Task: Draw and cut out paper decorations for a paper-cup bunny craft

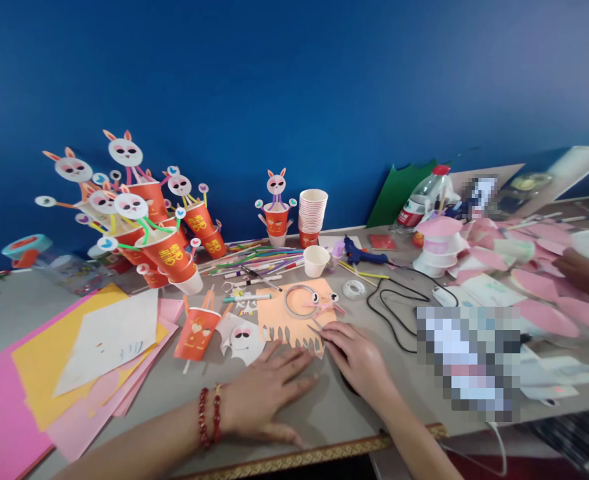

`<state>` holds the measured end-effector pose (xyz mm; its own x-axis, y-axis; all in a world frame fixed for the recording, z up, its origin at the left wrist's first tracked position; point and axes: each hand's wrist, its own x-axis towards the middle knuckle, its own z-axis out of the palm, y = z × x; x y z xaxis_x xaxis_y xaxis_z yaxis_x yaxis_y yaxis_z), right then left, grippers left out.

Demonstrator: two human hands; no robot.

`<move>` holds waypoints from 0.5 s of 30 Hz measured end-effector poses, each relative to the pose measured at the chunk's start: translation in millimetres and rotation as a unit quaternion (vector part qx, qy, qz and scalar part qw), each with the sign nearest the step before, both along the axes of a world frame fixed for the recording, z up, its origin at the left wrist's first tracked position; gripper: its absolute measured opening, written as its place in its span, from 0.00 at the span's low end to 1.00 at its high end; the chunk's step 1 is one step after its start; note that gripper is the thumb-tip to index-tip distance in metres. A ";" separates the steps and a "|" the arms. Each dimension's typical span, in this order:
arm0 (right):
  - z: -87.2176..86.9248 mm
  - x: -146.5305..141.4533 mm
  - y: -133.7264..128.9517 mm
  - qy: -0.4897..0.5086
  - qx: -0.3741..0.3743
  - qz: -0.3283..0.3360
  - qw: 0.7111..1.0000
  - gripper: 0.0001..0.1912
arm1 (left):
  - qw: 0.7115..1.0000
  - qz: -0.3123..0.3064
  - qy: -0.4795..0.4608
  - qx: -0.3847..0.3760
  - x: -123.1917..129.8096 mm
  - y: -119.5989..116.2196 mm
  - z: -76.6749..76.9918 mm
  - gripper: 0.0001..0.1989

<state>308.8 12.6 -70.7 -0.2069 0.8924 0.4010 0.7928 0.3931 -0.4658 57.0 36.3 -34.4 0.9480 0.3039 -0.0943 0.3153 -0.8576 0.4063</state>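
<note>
My left hand [269,393] lies flat on the table with its fingers spread. Its fingertips reach the lower edge of a peach paper sheet [279,310] with several finger-shaped cut-outs along that edge. Beside them is a white paper piece with a drawn face [243,343]. My right hand [352,353] is closed on what look like scissors [315,329], their pointed tip over the sheet; most of them is hidden by the hand. A roll of tape [300,301] and two small round paper discs with pink strips [324,300] rest on the sheet.
Red cups with rabbit heads [167,253] stand back left, near coloured paper [34,373]. Behind the sheet are stacked cups [312,213], markers [254,260] and a glue gun [362,257] with a looping black cord. At right, another person's hand [582,267] is among pink paper pieces [544,313].
</note>
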 end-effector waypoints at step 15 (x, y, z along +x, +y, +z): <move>6.5 -5.7 -1.6 -0.022 -0.007 0.002 1.000 0.15 | 0.999 0.024 -0.018 0.031 15.5 6.6 -8.6 0.45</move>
<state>303.0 11.0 -64.2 -0.2275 0.8970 0.3791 0.8107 0.3901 -0.4366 72.5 42.9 -43.0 0.9344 0.3539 -0.0401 0.3434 -0.8653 0.3651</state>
